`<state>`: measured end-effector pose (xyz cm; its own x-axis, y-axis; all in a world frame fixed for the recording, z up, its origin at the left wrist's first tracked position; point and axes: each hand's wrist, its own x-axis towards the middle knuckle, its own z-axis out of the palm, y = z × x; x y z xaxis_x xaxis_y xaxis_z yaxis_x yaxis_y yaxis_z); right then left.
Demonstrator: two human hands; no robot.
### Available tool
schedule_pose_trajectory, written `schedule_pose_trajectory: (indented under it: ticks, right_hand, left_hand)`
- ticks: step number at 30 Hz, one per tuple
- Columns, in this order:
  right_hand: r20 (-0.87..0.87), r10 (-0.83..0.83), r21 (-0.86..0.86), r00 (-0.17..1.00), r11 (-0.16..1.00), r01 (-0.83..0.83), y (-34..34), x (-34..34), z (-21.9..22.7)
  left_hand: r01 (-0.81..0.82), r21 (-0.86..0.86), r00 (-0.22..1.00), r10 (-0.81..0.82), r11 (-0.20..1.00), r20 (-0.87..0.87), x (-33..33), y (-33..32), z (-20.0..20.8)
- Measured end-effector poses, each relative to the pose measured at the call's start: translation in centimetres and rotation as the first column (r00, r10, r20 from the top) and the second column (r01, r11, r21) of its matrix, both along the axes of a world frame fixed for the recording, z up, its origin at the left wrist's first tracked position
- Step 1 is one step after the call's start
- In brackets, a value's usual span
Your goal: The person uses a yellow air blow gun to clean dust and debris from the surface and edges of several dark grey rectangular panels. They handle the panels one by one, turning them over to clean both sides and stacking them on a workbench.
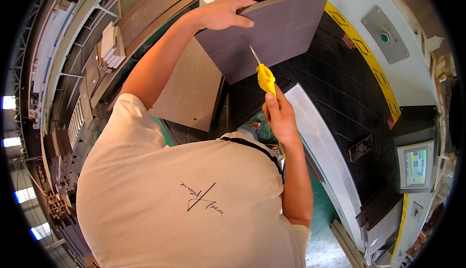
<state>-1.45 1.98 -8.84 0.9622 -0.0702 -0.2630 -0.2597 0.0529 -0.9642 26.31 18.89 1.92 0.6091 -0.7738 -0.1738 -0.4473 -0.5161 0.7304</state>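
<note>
A flat grey-brown wooden panel (pixel 286 30) is held tilted up in front of me. My left hand (pixel 224 15) grips its upper left edge, with the thumb lying on the near face and the other fingers mostly hidden behind the edge. In my right hand (pixel 280 115) is a yellow air blow gun (pixel 265 79), the fingers wrapped round its handle. Its thin metal nozzle points up and left at the panel's face, very close to the surface; I cannot tell if it touches. A bit of yellow hose shows below that hand.
Under the panel lies a black ridged machine bed (pixel 335 79), bordered by a yellow strip (pixel 359 45). A lighter brown board (pixel 189 83) rests at the left. On the right are a control screen (pixel 416 167) and a green button (pixel 385 37). Stacked white pieces (pixel 111 47) stand far left.
</note>
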Motion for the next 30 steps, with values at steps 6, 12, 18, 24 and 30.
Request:
schedule_pose_trajectory:
  ticks: [6,12,18,24,30]
  right_hand:
    - [-0.006,0.029,-0.05,1.0,0.998,-0.029,0.0,0.0,1.0]
    - [-0.001,0.014,-0.088,1.0,0.996,-0.014,0.1,0.1,0.8]
    - [0.024,0.006,-0.096,1.0,0.995,-0.004,0.2,0.0,-0.6]
    - [0.009,0.009,-0.209,1.0,0.978,-0.007,0.2,-0.2,-1.4]
    - [-0.042,0.032,-0.227,0.999,0.973,-0.041,0.4,-0.2,-0.6]
  left_hand:
    - [0.02,0.057,0.999,-0.018,0.998,-0.031,-0.1,0.0,0.5]
    - [0.007,0.06,0.999,-0.005,0.998,-0.041,-0.3,0.0,0.8]
    - [0.032,0.041,0.998,-0.029,0.999,-0.059,-0.2,-0.1,0.7]
    - [0.028,0.04,0.998,-0.026,0.999,-0.053,-0.4,-0.2,1.0]
    - [-0.022,0.077,0.999,0.025,0.997,-0.04,-0.6,-0.1,1.1]
